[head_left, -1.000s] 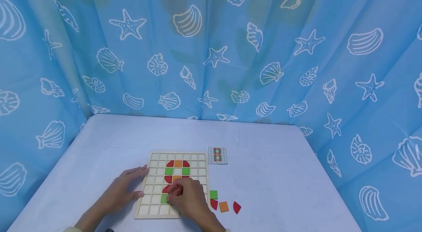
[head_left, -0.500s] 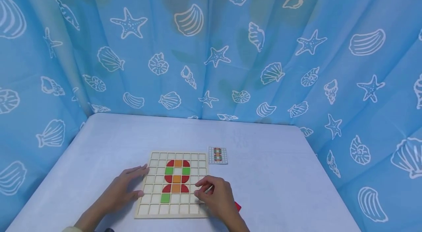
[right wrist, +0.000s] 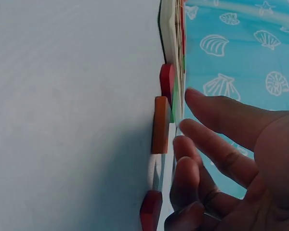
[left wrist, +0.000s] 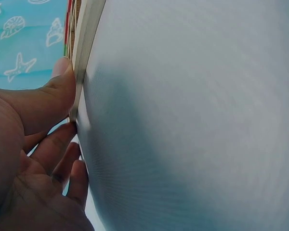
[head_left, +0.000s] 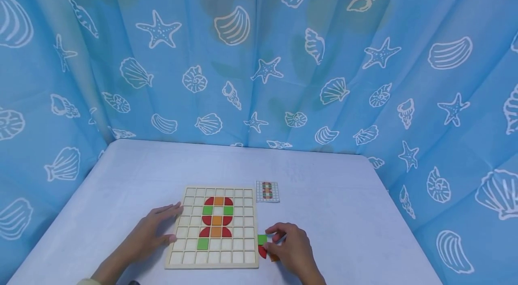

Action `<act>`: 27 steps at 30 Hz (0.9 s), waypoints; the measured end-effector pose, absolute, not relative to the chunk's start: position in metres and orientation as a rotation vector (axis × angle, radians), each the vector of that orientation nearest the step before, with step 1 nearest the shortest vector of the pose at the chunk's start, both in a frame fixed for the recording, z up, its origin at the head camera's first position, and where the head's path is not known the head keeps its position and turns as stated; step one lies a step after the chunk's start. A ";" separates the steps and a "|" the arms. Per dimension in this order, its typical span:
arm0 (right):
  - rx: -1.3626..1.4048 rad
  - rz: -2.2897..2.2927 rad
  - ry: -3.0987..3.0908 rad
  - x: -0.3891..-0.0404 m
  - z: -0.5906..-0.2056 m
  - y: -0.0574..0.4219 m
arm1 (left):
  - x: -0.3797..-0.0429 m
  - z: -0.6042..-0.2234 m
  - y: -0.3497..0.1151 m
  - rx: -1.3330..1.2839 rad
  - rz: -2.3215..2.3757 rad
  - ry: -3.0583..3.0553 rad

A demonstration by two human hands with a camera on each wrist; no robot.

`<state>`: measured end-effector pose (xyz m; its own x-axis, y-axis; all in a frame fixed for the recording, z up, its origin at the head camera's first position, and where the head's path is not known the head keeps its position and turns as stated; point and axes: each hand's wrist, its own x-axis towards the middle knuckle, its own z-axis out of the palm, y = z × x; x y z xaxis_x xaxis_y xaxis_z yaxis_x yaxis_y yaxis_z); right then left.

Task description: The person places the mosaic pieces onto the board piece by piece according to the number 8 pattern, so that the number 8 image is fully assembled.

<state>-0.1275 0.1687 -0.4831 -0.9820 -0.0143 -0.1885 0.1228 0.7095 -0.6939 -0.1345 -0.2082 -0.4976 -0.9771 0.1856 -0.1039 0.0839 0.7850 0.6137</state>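
My left hand (head_left: 150,230) rests along the left edge of a wooden grid board (head_left: 185,245), its fingertips and thumb touching the frame. Red quarter-round tiles, orange square tiles and green square tiles form a figure in the board's middle, with a single green tile (head_left: 203,243) lowest. Right of the board, my right hand (head_left: 294,248) hovers over loose tiles, thumb and index finger apart. Nearest its fingertips is a green square tile (head_left: 262,239). A red quarter-round tile (head_left: 262,251) lies just below. Partly covered by the hand is an orange square tile (right wrist: 160,126); another red tile (right wrist: 151,211) shows in the right wrist view.
A small pattern card (head_left: 267,191) with a coloured grid lies beyond the board's upper right corner. White cloth covers the table (head_left: 332,204). Blue curtains (head_left: 259,91) printed with shells and starfish stand around its back and sides.
My right hand has moved right from the board, leaving the green tile in its lower-left cell, to the loose tiles. The orange tiles it covered now show. The left hand stays put.
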 end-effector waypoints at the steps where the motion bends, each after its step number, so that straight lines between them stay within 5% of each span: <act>1: 0.081 -1.111 2.744 -0.127 -0.484 0.168 | -0.134 -0.497 -0.208 0.213 0.958 2.816; 27: -0.032 -1.175 2.747 -0.132 -0.489 0.162 | -0.135 -0.499 -0.207 0.174 0.948 2.813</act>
<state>-0.1322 0.1618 -0.4889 -0.9880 -0.0796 -0.1323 0.0407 0.6924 -0.7204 -0.1353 -0.2075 -0.4989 -0.9792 0.1631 -0.1208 0.0568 0.7914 0.6086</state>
